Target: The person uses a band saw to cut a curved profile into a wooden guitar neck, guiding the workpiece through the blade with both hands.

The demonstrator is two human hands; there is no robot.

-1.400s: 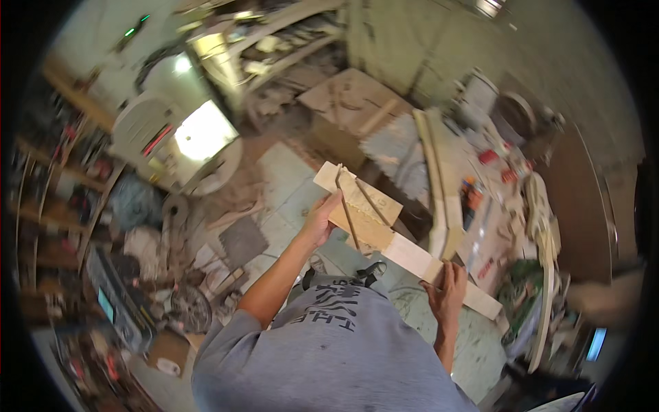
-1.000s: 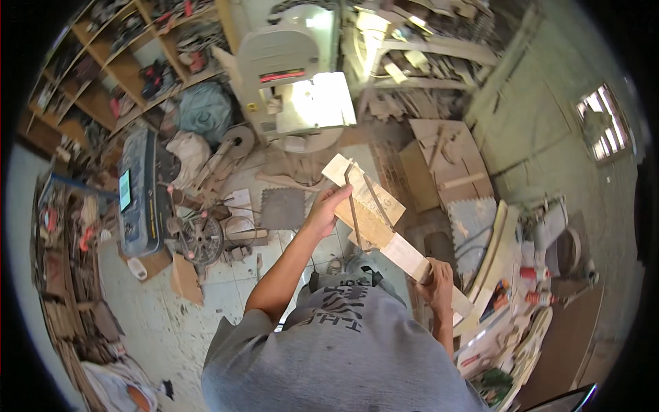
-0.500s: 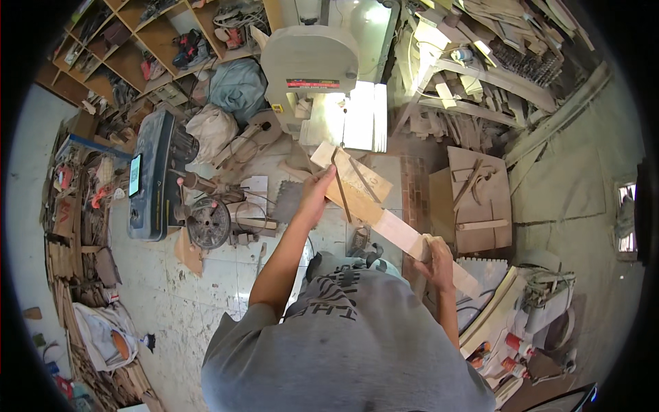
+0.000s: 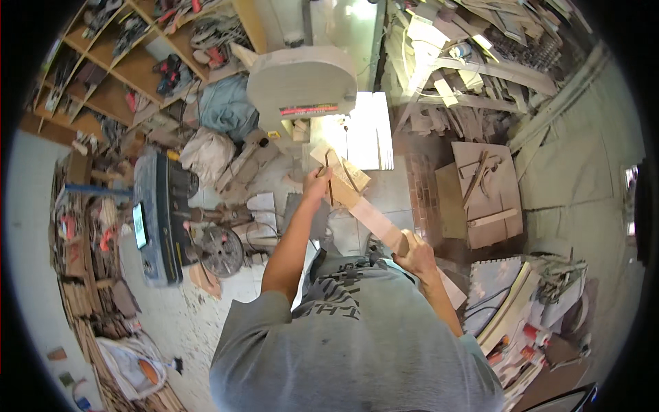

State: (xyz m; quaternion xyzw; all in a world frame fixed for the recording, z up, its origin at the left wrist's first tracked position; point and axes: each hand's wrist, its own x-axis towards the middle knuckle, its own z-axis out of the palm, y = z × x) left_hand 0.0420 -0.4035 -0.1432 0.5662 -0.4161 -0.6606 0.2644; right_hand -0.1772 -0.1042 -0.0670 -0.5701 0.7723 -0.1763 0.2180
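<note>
A long pale wooden board [image 4: 375, 220] slants from the band saw's table [image 4: 374, 137] down toward my right side. My left hand [image 4: 316, 184] is closed round the board's far end, thumb on top. Beside the thumb, a thin dark strip [image 4: 329, 180] lies across the wood; a second dark strip [image 4: 351, 173] lies on a wider yellowish wood piece [image 4: 355, 180] at that end. Further back my right hand [image 4: 416, 255] grips the board near its near end, which passes under my forearm. The band saw [image 4: 302, 84] stands just ahead of the board's tip.
On the left lies a blue-black machine [image 4: 156, 216] with a lit phone-like screen [image 4: 140, 225] and a round wheel [image 4: 222, 252]. Shelves of tools [image 4: 130, 62] fill the far left. A sheet with curved pieces [image 4: 491, 192] and a rack of scrap wood [image 4: 480, 75] stand right.
The board and both hands have moved forward, nearer the saw table, and slightly left. My head view has shifted too. Both hands keep their grip.
</note>
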